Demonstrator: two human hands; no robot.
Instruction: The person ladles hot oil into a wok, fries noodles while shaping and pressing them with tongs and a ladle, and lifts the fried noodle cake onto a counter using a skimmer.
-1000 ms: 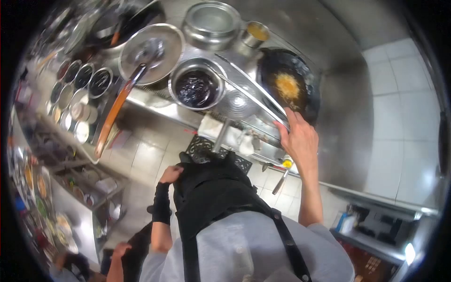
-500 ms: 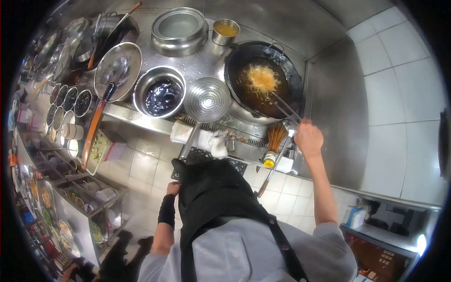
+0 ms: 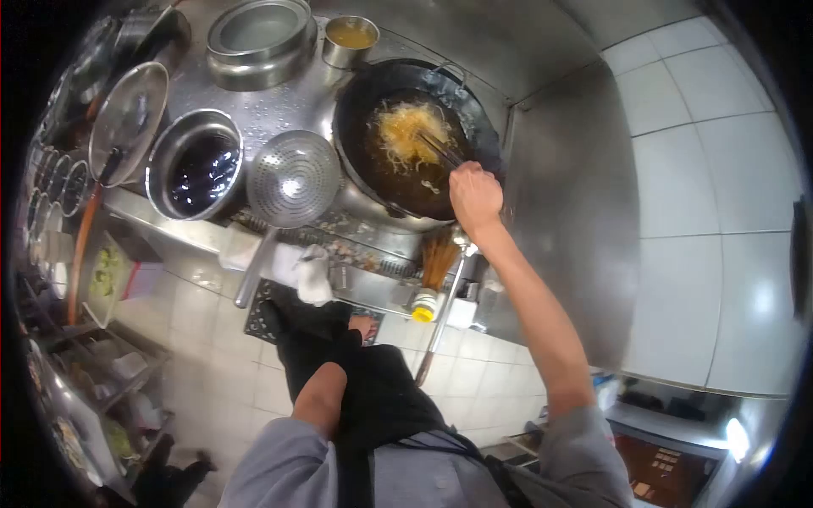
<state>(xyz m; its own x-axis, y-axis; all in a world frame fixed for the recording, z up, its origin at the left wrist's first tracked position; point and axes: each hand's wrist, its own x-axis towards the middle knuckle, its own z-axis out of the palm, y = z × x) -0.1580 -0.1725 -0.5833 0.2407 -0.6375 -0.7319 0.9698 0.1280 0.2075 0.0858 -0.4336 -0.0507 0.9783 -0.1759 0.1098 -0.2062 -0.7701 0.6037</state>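
My right hand (image 3: 476, 199) is closed around a pair of long, dark chopsticks (image 3: 440, 148). Their tips reach into a pale golden, stringy mass of frying food (image 3: 411, 134) in dark oil. A large black wok (image 3: 483, 127) holds the oil, and a few loose strands float near the mass. My left hand (image 3: 364, 326) hangs low in front of the black apron (image 3: 356, 385), away from the cookware. Its fingers are too small and blurred to read, and I see nothing in it.
Left of the wok lie a perforated ladle (image 3: 294, 179), a pot of dark liquid (image 3: 233, 173) and a wire strainer (image 3: 127, 110). Behind stand a lidded steel pot (image 3: 262, 72) and a cup of yellow liquid (image 3: 350, 51). A bamboo brush (image 3: 439, 261) and yellow-capped bottle (image 3: 424, 306) are at the counter front.
My right hand has moved inward over the wok, bringing the chopsticks from the mass's edge into it. My left hand has come forward across the apron. The view has shifted right.
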